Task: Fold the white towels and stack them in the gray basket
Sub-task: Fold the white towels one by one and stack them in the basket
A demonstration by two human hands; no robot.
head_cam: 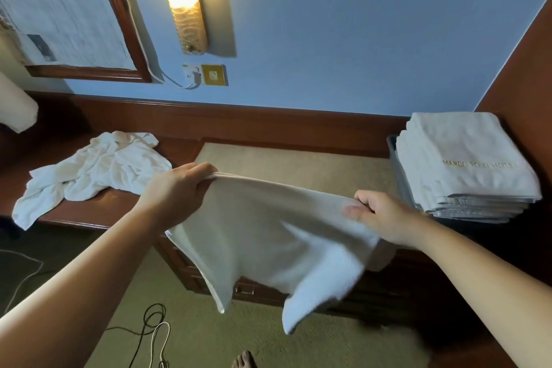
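So there's one white towel (268,236) held up in the air over the front edge of the table (98,212), stretched between two hands. The left hand (176,191) has its fingers curled over the top hem at one corner, and the right hand (379,212) pinches the same hem at the other end. The rest of the towel hangs down loose, with two bottom corners dangling toward the floor.

Off to the left on the table sits a crumpled heap of unfolded towels (95,170); can't tell if it's one or two in there. On the right there's a neat stack of folded towels (466,164), looks like about five or six layers, with gold hotel lettering on the top one. It's sitting in the gray basket (394,155), though only a sliver of the basket's side shows.

One wall lamp (182,0) is lit above, next to one framed mirror (68,12).
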